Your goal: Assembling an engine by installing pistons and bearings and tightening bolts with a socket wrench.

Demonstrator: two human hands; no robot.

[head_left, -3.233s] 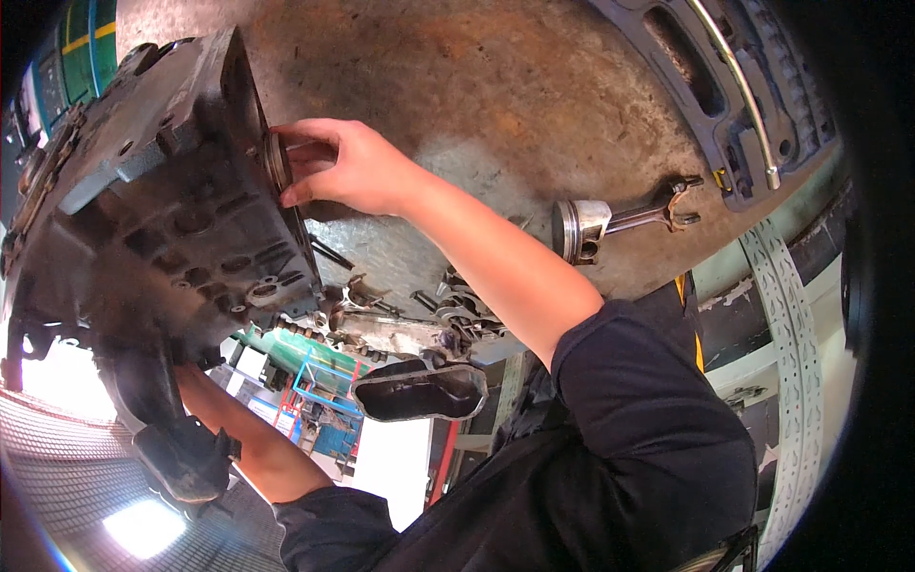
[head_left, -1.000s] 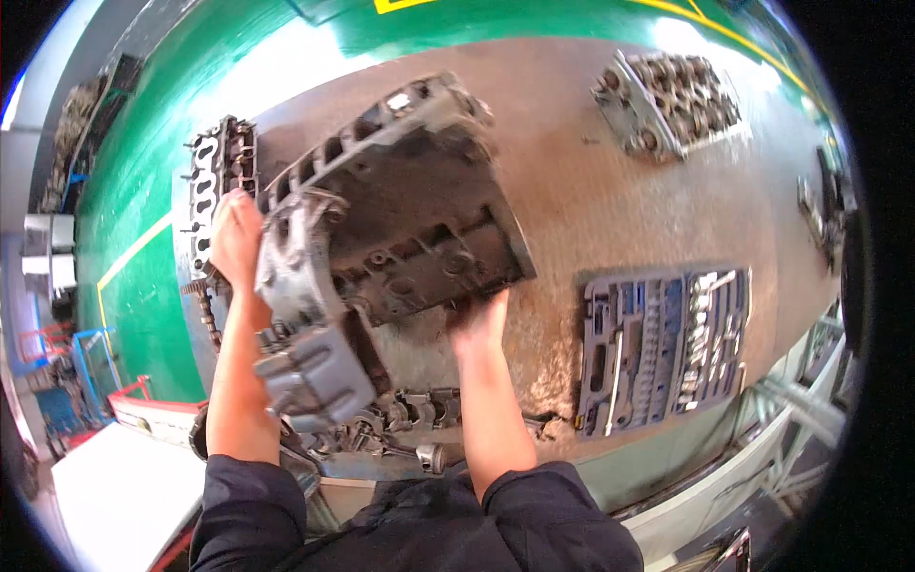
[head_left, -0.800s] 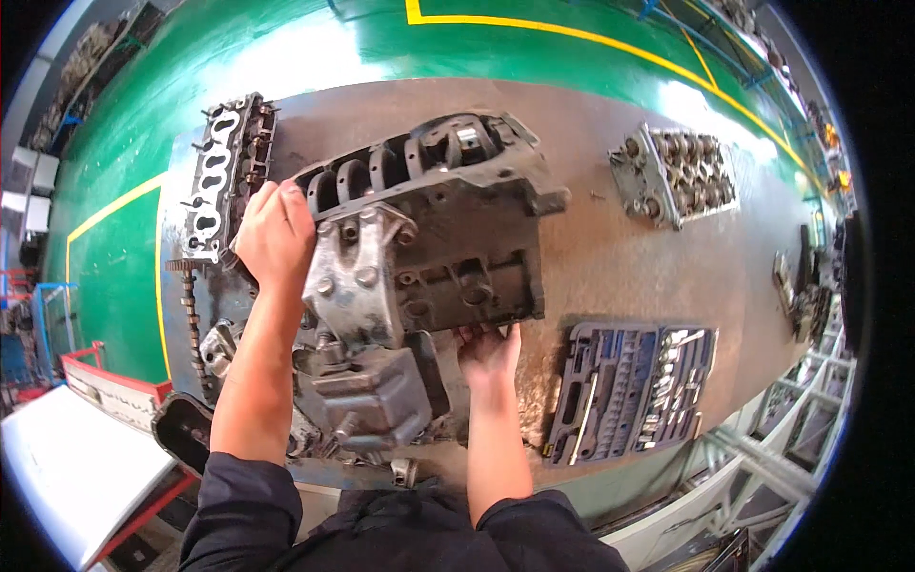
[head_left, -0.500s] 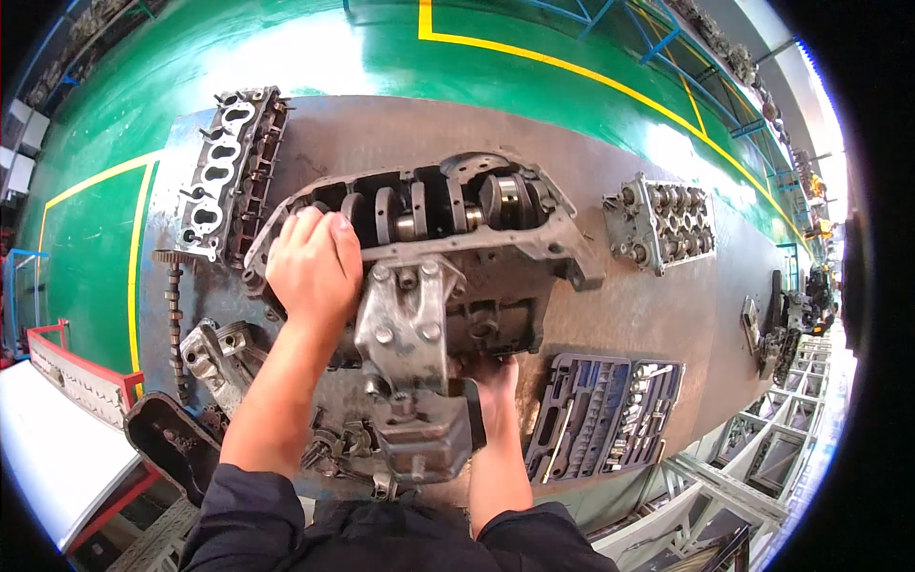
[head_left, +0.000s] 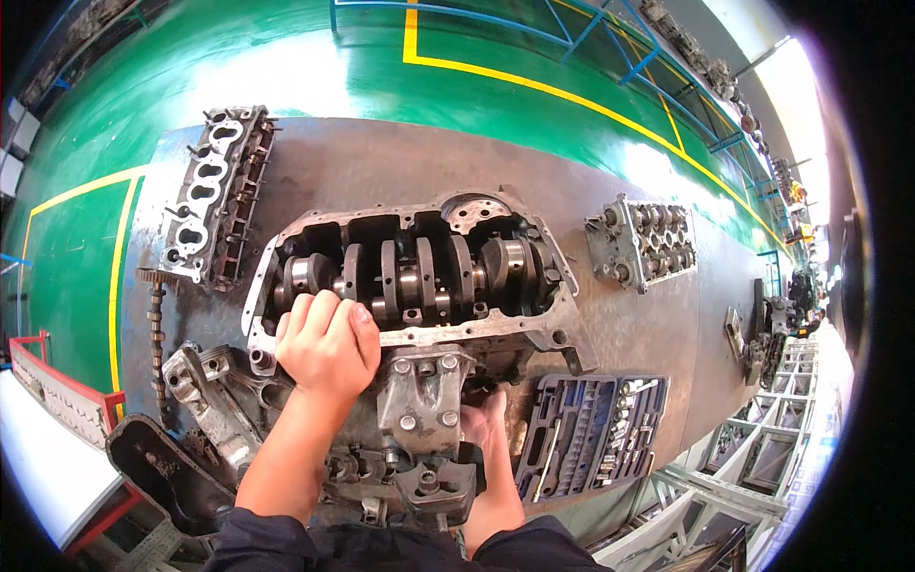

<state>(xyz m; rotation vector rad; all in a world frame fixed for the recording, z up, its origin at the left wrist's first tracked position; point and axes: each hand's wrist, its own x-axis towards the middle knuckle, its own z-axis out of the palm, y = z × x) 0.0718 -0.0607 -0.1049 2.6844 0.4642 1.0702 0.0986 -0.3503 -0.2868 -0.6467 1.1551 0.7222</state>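
Note:
A metal engine block (head_left: 448,334) lies on the table before me, its open side tilted up. Inside it a crankshaft (head_left: 408,278) shows its shiny journals and counterweights. My left hand (head_left: 329,345) is closed over the block's near left rim, knuckles up. Lower down, my right hand (head_left: 486,417) grips the block's near side from below; its fingertips are hidden under the block. Between my forearms a mount bracket (head_left: 419,400) is bolted to the block, with a dark engine mount (head_left: 437,491) at its end.
A cylinder head (head_left: 214,195) lies at far left, another (head_left: 643,241) at right. A camshaft (head_left: 157,338), pistons with rods (head_left: 205,367) and a black oil pan (head_left: 172,477) sit on the left. Near right is an opened socket set (head_left: 591,437).
The block has rolled over so its open side faces up more, and more of the crankshaft shows. Both hands keep their places on it. The whole view has shifted slightly.

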